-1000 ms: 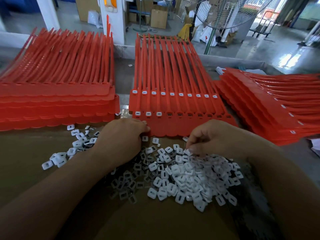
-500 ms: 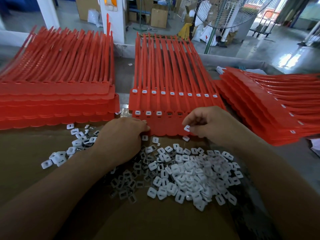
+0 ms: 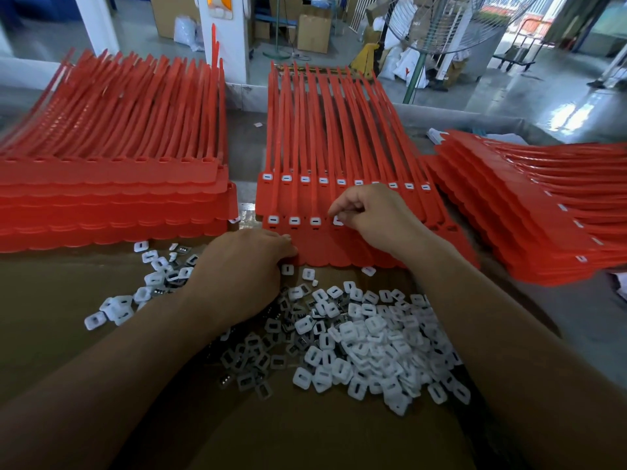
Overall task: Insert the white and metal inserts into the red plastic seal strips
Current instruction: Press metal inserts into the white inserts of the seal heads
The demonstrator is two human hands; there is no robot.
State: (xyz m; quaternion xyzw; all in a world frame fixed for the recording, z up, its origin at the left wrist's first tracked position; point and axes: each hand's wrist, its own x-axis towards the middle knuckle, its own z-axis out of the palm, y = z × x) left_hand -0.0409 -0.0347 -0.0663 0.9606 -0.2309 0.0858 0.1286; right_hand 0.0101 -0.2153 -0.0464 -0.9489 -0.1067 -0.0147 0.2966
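Our middle stack of red seal strips (image 3: 339, 130) lies beyond the loose inserts (image 3: 373, 340); our right hand (image 3: 373, 218) has risen from that pile, pinching a white insert (image 3: 338, 221) at the front row, while our left hand (image 3: 247, 266) presses the stack's edge, fingers together

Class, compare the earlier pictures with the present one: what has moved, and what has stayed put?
The right hand left the pile of loose inserts pinching a white insert and moved forward to the middle strip stack, reaching its front row's fourth slot. The left hand stayed at that stack's front edge; the pile lay unchanged.
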